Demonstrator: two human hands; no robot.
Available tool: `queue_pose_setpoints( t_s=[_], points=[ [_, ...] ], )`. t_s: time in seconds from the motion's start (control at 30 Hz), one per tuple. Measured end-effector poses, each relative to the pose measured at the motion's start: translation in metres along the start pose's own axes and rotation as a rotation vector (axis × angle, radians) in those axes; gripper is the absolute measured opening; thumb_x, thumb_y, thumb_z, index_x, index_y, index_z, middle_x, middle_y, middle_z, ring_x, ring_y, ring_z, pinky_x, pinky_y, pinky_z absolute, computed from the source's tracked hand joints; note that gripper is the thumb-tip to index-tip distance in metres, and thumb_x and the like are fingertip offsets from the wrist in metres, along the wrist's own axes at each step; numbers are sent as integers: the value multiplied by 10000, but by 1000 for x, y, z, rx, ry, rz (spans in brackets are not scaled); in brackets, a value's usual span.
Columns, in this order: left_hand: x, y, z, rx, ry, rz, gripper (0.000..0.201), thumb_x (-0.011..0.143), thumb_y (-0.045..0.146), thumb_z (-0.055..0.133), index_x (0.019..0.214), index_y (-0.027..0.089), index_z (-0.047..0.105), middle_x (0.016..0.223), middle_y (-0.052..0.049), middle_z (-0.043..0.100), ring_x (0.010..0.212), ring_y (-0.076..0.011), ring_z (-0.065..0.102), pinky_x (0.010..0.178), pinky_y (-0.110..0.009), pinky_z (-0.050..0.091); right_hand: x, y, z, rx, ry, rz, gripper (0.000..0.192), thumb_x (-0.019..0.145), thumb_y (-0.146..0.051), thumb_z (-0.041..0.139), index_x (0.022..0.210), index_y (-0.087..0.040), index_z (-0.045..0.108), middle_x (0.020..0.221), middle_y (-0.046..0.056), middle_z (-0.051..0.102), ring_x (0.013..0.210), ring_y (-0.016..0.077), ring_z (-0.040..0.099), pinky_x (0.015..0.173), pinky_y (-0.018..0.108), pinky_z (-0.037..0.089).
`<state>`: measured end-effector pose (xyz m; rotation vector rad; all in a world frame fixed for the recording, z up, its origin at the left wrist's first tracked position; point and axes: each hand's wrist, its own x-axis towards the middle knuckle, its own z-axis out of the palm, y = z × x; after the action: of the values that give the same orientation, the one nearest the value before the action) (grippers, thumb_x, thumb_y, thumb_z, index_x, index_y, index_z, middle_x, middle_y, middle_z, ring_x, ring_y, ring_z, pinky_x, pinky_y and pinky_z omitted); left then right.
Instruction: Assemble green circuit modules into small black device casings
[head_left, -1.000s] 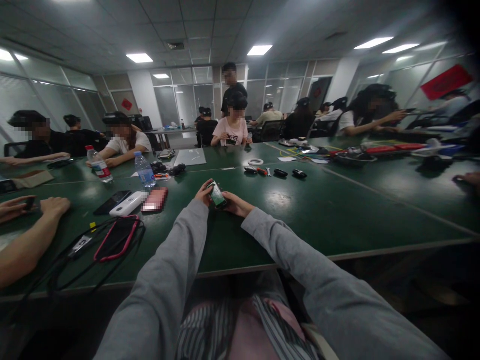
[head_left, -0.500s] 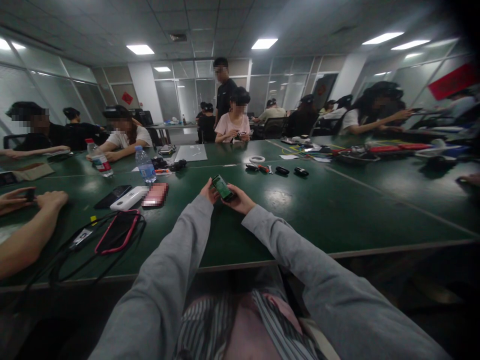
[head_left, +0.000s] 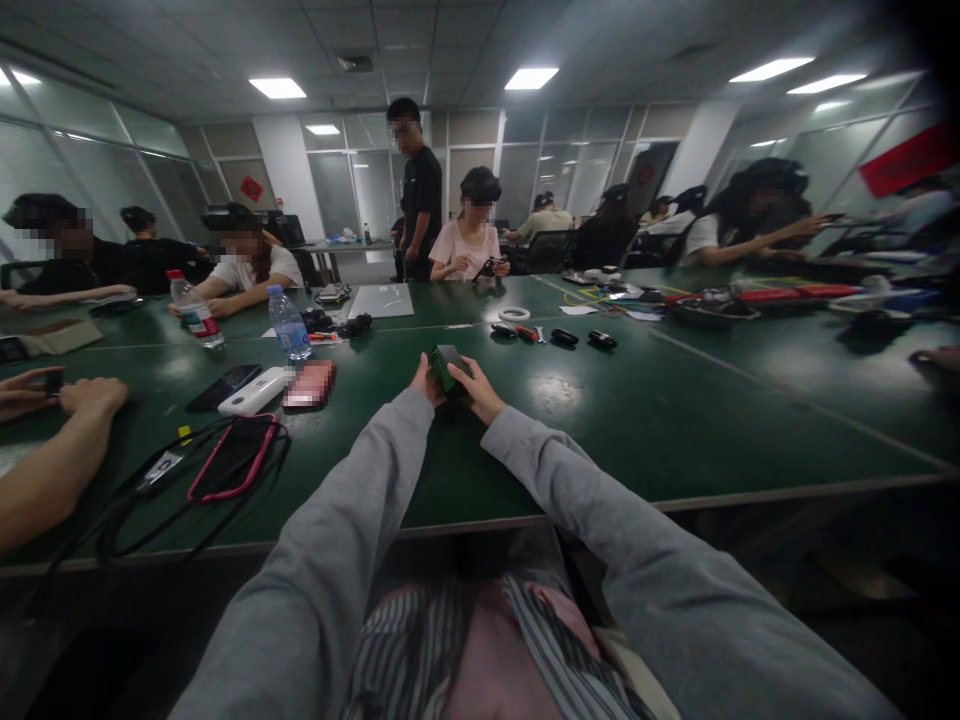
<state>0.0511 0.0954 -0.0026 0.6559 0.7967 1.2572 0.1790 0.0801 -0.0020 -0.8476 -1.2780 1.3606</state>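
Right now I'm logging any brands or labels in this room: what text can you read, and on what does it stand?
No text can be read.
Phone in the left hand and right hand: nothing shows.
Two water bottles: labels too small and blurred.
Red sign on the right-hand glass wall: too blurred.
Red sign on the far wall: too small.

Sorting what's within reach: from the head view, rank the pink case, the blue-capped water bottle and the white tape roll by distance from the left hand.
1. Pink case, left of the left hand.
2. White tape roll, beyond, to the right.
3. Blue-capped water bottle, far left; close to the roll's distance.
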Motion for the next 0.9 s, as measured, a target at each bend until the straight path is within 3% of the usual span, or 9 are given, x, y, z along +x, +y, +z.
queue_pose_setpoints(
  t_s=[0.13,0.23,0.33,0.67,0.9],
  points=[
    [0,-8,4,-7,48,-4,600,799,624,511,1200,181,566,987,-123,664,930,-254,637,796,-362,494,-1,4,0,-230,91,-196,606,672,-472,718,1191,-250,497,1090,31,574,1017,188,533,947,368,446],
    [-1,-12,3,-24,16,64,608,776,546,612,1241,162,535,978,-136,668,869,-236,657,804,-366,505,-2,4,-1,-274,48,-189,618,668,-477,715,1199,-245,500,984,20,578,927,184,541,892,368,460],
    [-2,-13,2,-14,64,94,583,770,469,660,1252,172,522,978,-130,664,828,-214,665,804,-362,514,0,4,-4,-266,17,-164,626,651,-474,726,1192,-249,507,899,0,562,840,166,538,826,344,468],
    [1,-12,-5,10,134,84,508,813,477,603,1207,160,553,921,-120,662,775,-205,662,765,-385,533,3,7,-6,-293,-59,-182,645,639,-477,738,1188,-235,501,827,-15,542,760,148,523,772,319,469],
    [-2,-6,-4,3,152,121,422,791,429,649,1132,187,591,897,-94,666,713,-187,658,723,-364,539,3,10,-7,-376,76,-260,603,689,-506,695,1197,-247,498,942,8,567,865,162,542,867,343,470]
  ],
)
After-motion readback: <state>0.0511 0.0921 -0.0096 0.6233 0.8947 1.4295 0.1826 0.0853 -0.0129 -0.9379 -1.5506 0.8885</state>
